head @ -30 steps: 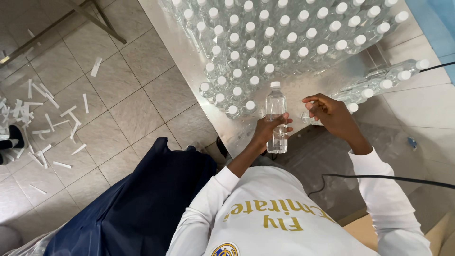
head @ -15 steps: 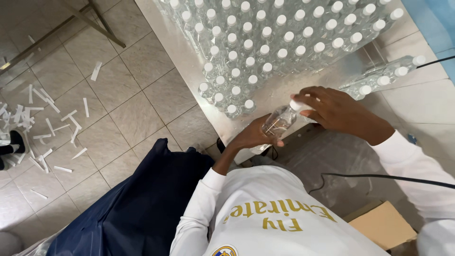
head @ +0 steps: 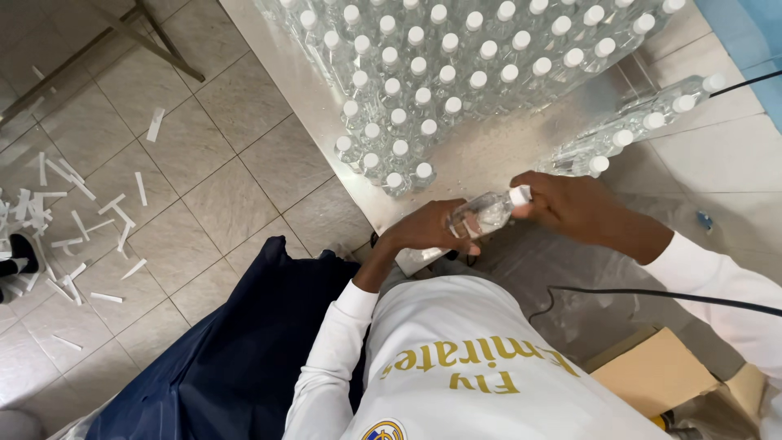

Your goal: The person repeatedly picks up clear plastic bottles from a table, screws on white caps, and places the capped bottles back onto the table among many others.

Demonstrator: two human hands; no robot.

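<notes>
View from a head camera, looking down over a person in a white long-sleeved shirt with gold lettering.

Both hands hold one small clear plastic bottle point(head: 482, 214), tipped nearly on its side, just above the near edge of a metal counter point(head: 481, 155). The left hand point(head: 428, 230) is closed around the bottle's lower body. The right hand point(head: 566, 208) is closed around its white cap, at the bottle's right end.

On the counter, far from the hands, stands a dense block of upright bottles point(head: 456, 73), all clear with white caps, packed in rows and touching one another. To the far right, a few more bottles lie on their sides point(head: 635, 134), caps pointing right, just beyond the right hand.

A thin black cable point(head: 652, 295) runs from the right edge across to the person's chest. Below it, at the near right, sits a flat piece of brown cardboard point(head: 652, 371). A dark blue cloth point(head: 220, 350) covers the person's lap at near left.

The floor point(head: 228, 163) is pale square tile. White paper strips point(head: 73, 212) lie scattered across it at the left.
</notes>
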